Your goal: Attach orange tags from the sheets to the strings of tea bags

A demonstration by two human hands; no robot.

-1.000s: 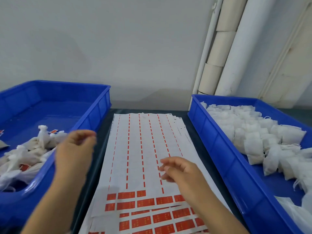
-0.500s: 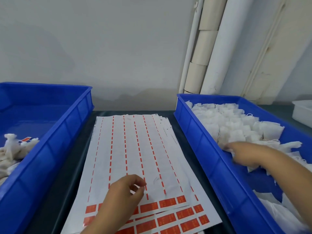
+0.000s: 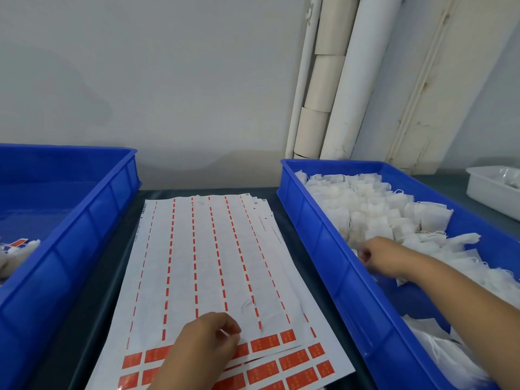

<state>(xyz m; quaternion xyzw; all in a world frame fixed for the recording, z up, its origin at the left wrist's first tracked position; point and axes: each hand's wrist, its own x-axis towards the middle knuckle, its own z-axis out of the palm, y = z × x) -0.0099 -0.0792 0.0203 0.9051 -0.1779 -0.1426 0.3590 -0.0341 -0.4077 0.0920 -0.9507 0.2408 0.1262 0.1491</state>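
A stack of white sheets [image 3: 202, 263] with dashed orange lines lies between two blue crates. Rows of orange tags [image 3: 264, 343] run along its near end. My left hand [image 3: 208, 344] rests on the top sheet with thumb and forefinger pinched together at the first tag row; the tag under them is hidden. The right crate [image 3: 323, 235] holds a pile of white tea bags [image 3: 365, 209] with strings. My right hand [image 3: 377, 256] is inside that crate, with its fingers curled down into the bags near the left wall.
The left blue crate [image 3: 84, 235] holds a few tagged tea bags [image 3: 17, 249] at its near left corner. A white tray [image 3: 492, 190] sits at the far right. White pipes [image 3: 337, 80] stand against the wall behind the dark table.
My left hand came from the left crate onto the sheet's tag rows. My right hand left the sheet, reached into the right crate and curled into the tea bags.
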